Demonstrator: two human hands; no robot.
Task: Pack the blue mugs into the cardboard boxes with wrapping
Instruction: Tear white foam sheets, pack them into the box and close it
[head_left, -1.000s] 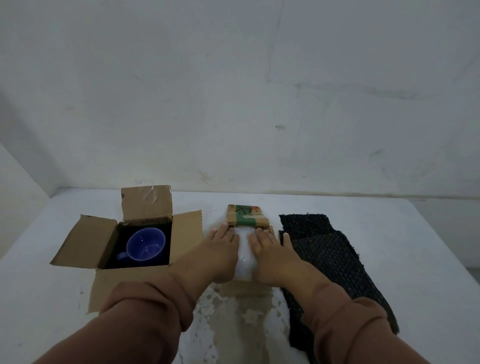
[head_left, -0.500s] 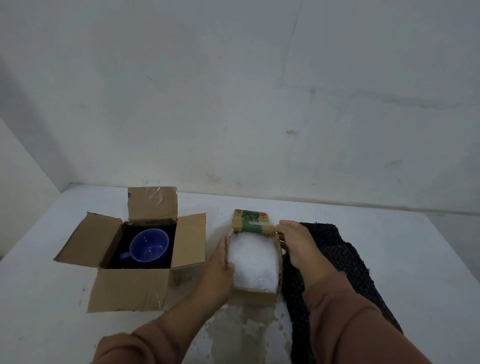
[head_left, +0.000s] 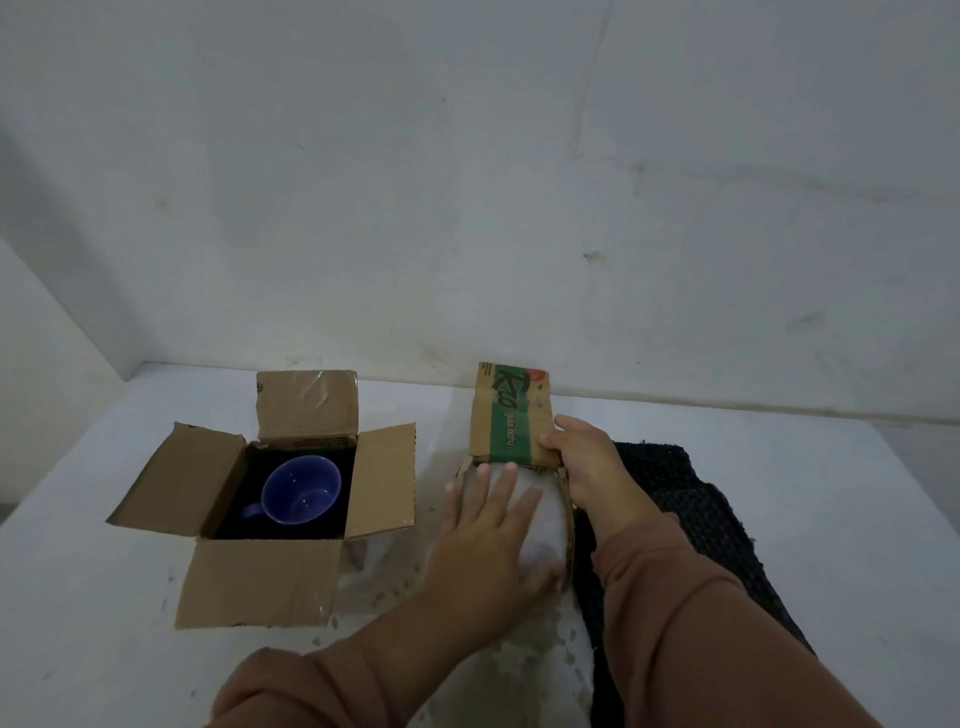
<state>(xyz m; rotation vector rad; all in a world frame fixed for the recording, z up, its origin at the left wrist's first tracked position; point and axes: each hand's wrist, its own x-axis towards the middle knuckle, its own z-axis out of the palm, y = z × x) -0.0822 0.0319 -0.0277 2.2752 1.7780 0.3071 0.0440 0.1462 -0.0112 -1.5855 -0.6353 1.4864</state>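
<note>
One wide-angle view, from the person's head, faces forward and slightly down across the white bench (head_left: 78, 597) to the wall (head_left: 467, 182) filling the upper half. The left hand (head_left: 488, 525) and right hand (head_left: 587, 467) lie at arm's length on the printed cardboard box (head_left: 511, 415), below centre.

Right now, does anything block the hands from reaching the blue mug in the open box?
Nothing visible does. The blue mug sits uncovered in the open box, flaps spread. The left hand presses white wrapping nearby; the right hand grips a printed flap.
</note>
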